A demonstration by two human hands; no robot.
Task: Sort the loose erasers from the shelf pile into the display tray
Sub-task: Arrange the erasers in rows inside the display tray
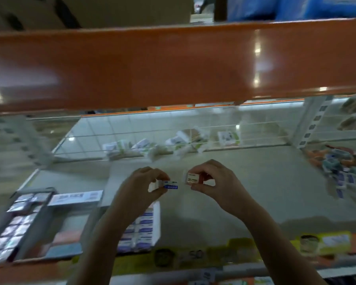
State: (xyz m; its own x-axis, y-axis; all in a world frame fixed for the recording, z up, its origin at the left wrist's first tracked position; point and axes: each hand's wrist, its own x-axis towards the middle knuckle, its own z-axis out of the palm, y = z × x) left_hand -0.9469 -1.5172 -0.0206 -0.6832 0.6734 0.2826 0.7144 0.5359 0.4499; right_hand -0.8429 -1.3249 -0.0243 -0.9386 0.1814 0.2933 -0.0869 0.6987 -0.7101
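Note:
Both my hands are raised over the shelf's middle. My left hand (141,187) pinches a white eraser with a blue band (170,185). My right hand (215,182) pinches a cream eraser with a red end (192,178). The two erasers are a short gap apart. Under my left forearm stands the white display tray (157,220), partly filled with rows of blue-and-white erasers. The loose eraser pile (341,171) lies at the shelf's right side.
An orange shelf beam (173,64) hangs overhead. Boxes of wrapped erasers (27,221) stand at the left with a white box (76,198) behind. Small packs (173,142) line the back wire grid. Yellow price labels (234,256) run along the front edge.

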